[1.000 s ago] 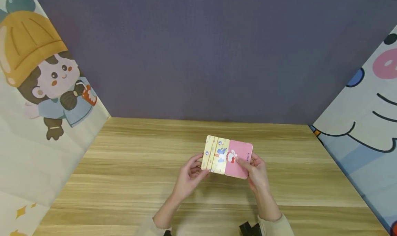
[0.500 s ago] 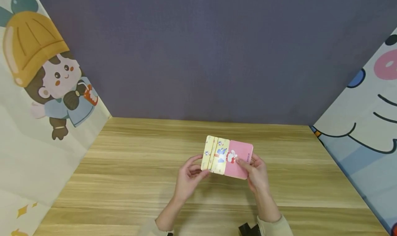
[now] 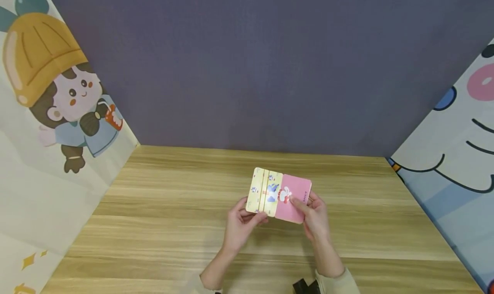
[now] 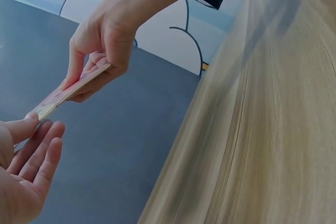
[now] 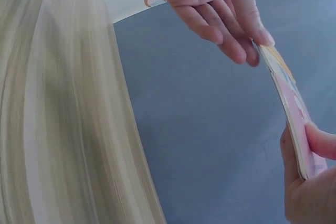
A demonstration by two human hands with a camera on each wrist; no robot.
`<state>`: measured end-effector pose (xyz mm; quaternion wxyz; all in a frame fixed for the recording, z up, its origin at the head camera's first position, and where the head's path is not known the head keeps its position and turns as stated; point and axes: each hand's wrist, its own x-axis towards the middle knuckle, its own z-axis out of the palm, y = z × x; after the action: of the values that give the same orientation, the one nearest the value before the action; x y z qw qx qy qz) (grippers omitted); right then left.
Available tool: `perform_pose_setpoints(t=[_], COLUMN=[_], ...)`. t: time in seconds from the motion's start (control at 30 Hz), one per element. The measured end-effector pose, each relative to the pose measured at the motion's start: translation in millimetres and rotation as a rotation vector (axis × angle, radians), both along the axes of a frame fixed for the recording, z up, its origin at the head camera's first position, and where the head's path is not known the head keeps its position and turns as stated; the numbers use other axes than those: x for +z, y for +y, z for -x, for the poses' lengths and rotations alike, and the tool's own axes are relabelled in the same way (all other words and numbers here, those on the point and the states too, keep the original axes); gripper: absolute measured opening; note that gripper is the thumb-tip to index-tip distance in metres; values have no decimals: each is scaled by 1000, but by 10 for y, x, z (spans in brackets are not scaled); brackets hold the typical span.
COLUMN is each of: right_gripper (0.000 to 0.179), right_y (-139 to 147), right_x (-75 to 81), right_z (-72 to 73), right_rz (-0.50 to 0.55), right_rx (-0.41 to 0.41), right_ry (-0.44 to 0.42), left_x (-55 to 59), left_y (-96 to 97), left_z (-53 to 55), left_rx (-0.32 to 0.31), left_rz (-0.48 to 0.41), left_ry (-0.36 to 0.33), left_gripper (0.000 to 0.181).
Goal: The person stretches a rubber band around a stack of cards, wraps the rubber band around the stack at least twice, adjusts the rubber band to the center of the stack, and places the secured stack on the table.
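Observation:
Opened out flat above the table [image 3: 162, 225] is a small booklet [image 3: 295, 189]. One side is a pink panel with a white bunny on it, and the other is pale yellow with blue printed figures and a line across it. My left hand [image 3: 239, 229] pinches the yellow end at its lower left corner, thumb on top and fingers beneath. At the pink end my right hand [image 3: 317, 220] grips it, its thumb pressing beside the bunny and its fingers behind. In the right wrist view the booklet [image 5: 294, 114] appears edge-on between both hands.
A dark grey-blue panel [image 3: 262, 71] rises behind the table's far edge. Cartoon-printed walls close off the left [image 3: 23, 191] and the right [image 3: 459, 156]. A black device [image 3: 306, 286] sits at the right wrist.
The booklet and both hands have shifted slightly left. My left hand has moved in under the booklet's lower edge, its thumb now further right along that edge. Both hands still hold it.

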<state>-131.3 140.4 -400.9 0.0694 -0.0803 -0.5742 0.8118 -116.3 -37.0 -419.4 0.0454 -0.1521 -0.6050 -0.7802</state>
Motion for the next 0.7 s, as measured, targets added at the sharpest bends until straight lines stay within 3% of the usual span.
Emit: perform_pose_setpoints(t=[0.17, 0.27, 0.43, 0.7], right_gripper=[33, 31, 32, 33], right_y=[36, 52, 58, 30], right_x=[29, 34, 27, 24], right_z=[6, 9, 8, -2], right_rz=[3, 5, 14, 33], right_rx=[-2, -11, -22, -21], right_ry=[3, 12, 22, 22], left_x=[-143, -165, -179, -169], left_y=[5, 2, 25, 116], left_z=[40, 32, 0, -54], left_rx=[62, 112, 153, 162], left_rz=[-20, -28, -54, -110], left_ry=[59, 82, 85, 49], left_gripper=[41, 38, 29, 17])
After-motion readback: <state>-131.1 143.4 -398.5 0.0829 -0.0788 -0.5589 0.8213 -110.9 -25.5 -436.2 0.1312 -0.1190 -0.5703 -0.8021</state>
